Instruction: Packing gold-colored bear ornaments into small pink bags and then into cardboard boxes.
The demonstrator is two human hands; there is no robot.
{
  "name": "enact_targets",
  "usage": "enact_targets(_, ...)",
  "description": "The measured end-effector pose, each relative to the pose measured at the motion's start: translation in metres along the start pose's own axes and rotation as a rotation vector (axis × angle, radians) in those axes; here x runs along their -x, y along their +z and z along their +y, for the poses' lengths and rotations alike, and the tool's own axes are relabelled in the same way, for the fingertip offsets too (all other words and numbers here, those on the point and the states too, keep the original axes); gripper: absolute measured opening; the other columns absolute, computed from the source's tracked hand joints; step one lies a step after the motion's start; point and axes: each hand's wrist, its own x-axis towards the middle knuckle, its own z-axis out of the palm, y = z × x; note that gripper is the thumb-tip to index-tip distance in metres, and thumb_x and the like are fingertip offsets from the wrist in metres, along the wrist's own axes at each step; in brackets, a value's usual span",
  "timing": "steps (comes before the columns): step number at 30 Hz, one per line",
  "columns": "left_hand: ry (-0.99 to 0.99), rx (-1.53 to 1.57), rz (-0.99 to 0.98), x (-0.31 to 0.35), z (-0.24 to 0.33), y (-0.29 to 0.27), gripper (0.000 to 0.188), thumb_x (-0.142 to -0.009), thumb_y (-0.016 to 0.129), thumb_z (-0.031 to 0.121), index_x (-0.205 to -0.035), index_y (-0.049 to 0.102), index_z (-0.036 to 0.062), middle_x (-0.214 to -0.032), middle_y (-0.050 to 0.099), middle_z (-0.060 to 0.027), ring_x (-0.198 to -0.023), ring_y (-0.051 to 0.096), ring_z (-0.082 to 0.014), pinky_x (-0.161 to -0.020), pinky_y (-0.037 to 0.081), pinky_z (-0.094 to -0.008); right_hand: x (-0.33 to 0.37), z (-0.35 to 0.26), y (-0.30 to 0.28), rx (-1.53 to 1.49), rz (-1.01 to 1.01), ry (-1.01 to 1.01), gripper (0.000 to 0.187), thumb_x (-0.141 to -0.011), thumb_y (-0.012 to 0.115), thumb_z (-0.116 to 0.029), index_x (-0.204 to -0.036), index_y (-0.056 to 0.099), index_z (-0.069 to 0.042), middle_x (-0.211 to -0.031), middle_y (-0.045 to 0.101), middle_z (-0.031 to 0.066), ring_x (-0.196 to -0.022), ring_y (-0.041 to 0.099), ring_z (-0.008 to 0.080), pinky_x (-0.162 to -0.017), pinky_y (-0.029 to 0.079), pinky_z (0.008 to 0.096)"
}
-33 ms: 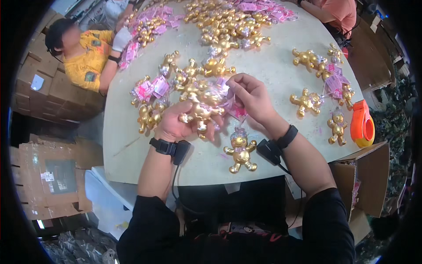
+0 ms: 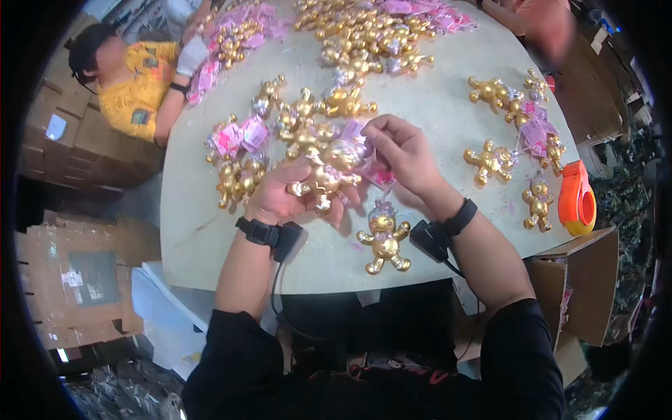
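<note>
On the fingers and palm of my left hand [image 2: 285, 192] lies a gold gingerbread-man ornament [image 2: 327, 176], tilted, its head toward my right hand. My right hand [image 2: 402, 150] is closed in a pinch beside the ornament's head. What its fingertips hold is too small to make out. Pink tags [image 2: 381, 176] show between the two hands. Close in front of me, a second gold gingerbread-man ornament [image 2: 385, 245] with a silvery-pink cap lies face up on the table, between my wrists. More gold ornaments [image 2: 302, 133] with pink tags lie just beyond my left hand.
A big heap of gold ornaments [image 2: 357, 35] covers the table's far side. Several lie at the right, near an orange tape dispenser [image 2: 577, 198]. An open cardboard box [image 2: 584, 287] stands at the right edge. A person in a yellow shirt [image 2: 129, 98] works at the far left.
The ornament in my left hand was smeared by motion and now shows sharper, turned slightly. Both hands have stayed almost in place.
</note>
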Motion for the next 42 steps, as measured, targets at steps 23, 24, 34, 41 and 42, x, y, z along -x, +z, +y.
enact_targets(23,-0.202,0.013,0.041,0.012,-0.001,-0.006,0.050,-0.096,0.054,0.035,-0.111,0.057,-0.0118,-0.082,0.063,-0.0236,-0.061,0.064,-0.0316,-0.048,0.056,-0.0433,0.019,-0.011,0.015,0.700,0.109,-0.323,0.036,-0.102,0.059,-0.026,-0.079,0.064,0.001,-0.064,0.055,0.0105,-0.058,0.048,0.0151,-0.056,0.043,0.0315)
enact_targets(24,-0.199,0.003,0.020,0.011,-0.001,-0.007,0.050,-0.096,0.054,0.035,-0.112,0.057,-0.0115,-0.082,0.063,-0.0237,-0.061,0.064,-0.0312,-0.048,0.056,-0.0432,0.019,-0.013,0.016,0.754,0.127,-0.316,0.035,-0.101,0.062,-0.026,-0.078,0.065,0.001,-0.063,0.055,0.0102,-0.057,0.048,0.0148,-0.056,0.043,0.0312)
enact_targets(34,-0.260,0.105,0.066,0.012,0.002,-0.004,0.039,-0.094,0.057,0.027,-0.094,0.064,-0.0110,-0.079,0.065,-0.0229,-0.060,0.063,-0.0316,-0.048,0.055,-0.0432,0.021,-0.013,0.015,0.785,0.004,-0.315,0.040,-0.099,0.064,-0.025,-0.071,0.061,0.003,-0.057,0.050,0.0114,-0.051,0.044,0.0178,-0.051,0.040,0.0334)
enact_targets(41,-0.301,-0.006,0.078,0.011,0.006,0.003,0.032,-0.095,0.057,0.025,-0.088,0.062,-0.0052,-0.074,0.063,-0.0187,-0.057,0.062,-0.0300,-0.046,0.053,-0.0415,0.021,-0.011,0.012,0.915,-0.016,-0.348,0.047,-0.100,0.061,-0.027,-0.062,0.058,0.000,-0.053,0.047,0.0160,-0.044,0.042,0.0300,-0.046,0.037,0.0395)
enact_targets(42,-0.313,-0.034,0.076,0.012,0.007,0.005,0.030,-0.095,0.057,0.024,-0.088,0.062,-0.0046,-0.074,0.063,-0.0186,-0.057,0.062,-0.0298,-0.046,0.053,-0.0411,0.020,-0.011,0.012,0.924,-0.055,-0.366,0.047,-0.100,0.061,-0.027,-0.062,0.058,0.000,-0.052,0.048,0.0163,-0.044,0.042,0.0312,-0.046,0.037,0.0402)
